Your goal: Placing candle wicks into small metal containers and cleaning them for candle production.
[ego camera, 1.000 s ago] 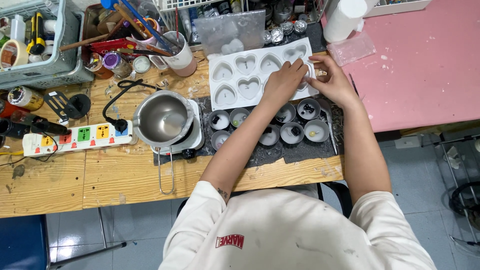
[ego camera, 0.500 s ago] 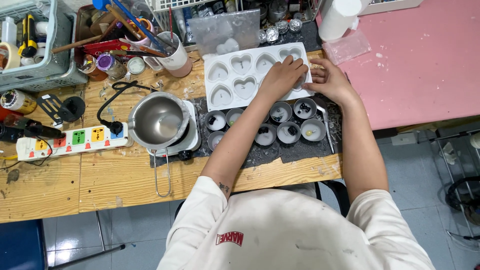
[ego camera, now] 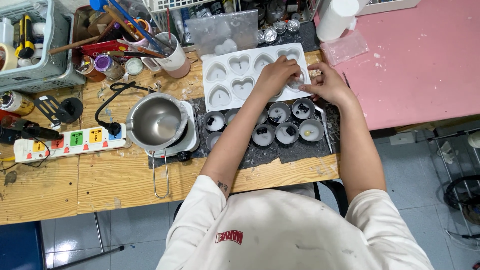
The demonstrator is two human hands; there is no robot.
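Note:
A white silicone mould (ego camera: 235, 75) with heart-shaped cavities lies on the wooden table (ego camera: 120, 175). My left hand (ego camera: 274, 76) rests on the mould's right end, fingers curled over the lower right cavity. My right hand (ego camera: 327, 85) pinches the mould's right edge beside that cavity, fingertips almost meeting the left hand's. A pale heart shape shows between the fingers; I cannot tell whether it is loose. Just below the mould stand several small round metal cups (ego camera: 287, 132) with white wax and dark bits in them.
A steel pot (ego camera: 157, 120) sits on a small white hot plate at left, plugged into a power strip (ego camera: 70, 140). Behind are a mug of brushes (ego camera: 172, 55), a grey basket (ego camera: 35, 50) and a clear plastic bag (ego camera: 225, 32). A pink table (ego camera: 415, 60) adjoins at right.
My left hand's fingers have curled in over the lower right cavity, and my right hand has slid slightly down along the mould's edge. The view has shifted a little.

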